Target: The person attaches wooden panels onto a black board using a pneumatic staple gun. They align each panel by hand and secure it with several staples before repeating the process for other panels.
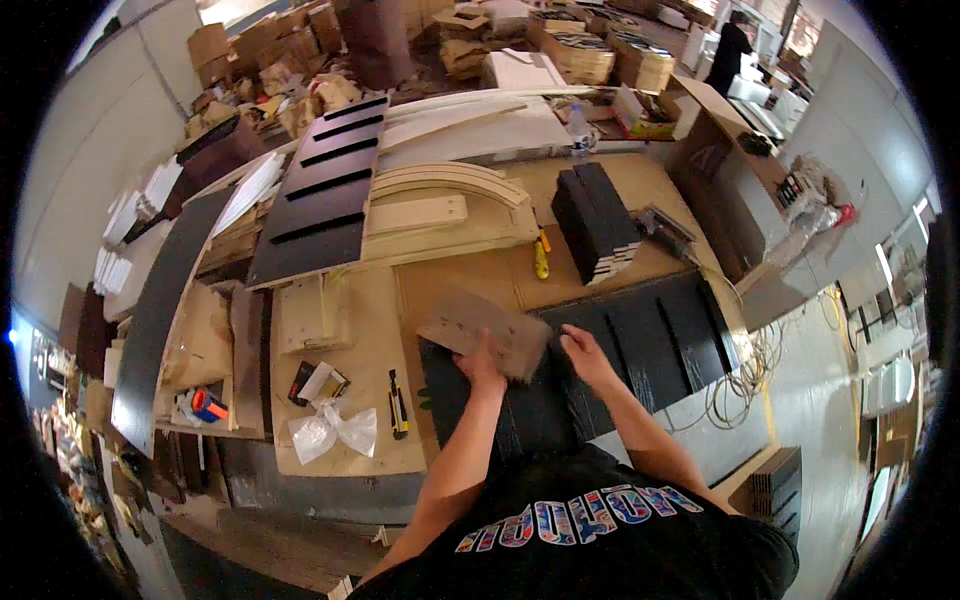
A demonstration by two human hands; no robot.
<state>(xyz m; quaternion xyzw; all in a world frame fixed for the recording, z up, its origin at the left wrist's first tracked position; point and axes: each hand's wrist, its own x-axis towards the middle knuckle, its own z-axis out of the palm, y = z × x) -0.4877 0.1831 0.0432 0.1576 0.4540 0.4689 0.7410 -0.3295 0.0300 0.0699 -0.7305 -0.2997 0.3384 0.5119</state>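
My left hand [484,362] grips a flat brown piece of cardboard [500,330] with dark marks on it, thumb on top. The cardboard is tilted and slightly blurred over the work table. Just off its right edge is my right hand [588,357], fingers curled in; whatever they may pinch is too small to make out. Beneath both hands lies a black panel [645,345] with raised strips across it. Beyond it stands a stack of black boards [595,220] with pale ends. A yellow-handled tool [541,255] lies left of that stack.
On the left lie a utility knife [398,405], a clear plastic bag [335,430] and a roll of tape [208,406]. Another slatted black panel [325,180] rests beside curved wooden parts [450,182]. A nail gun [666,230] and a water bottle [579,130] stand farther off. A cable [745,375] hangs at right.
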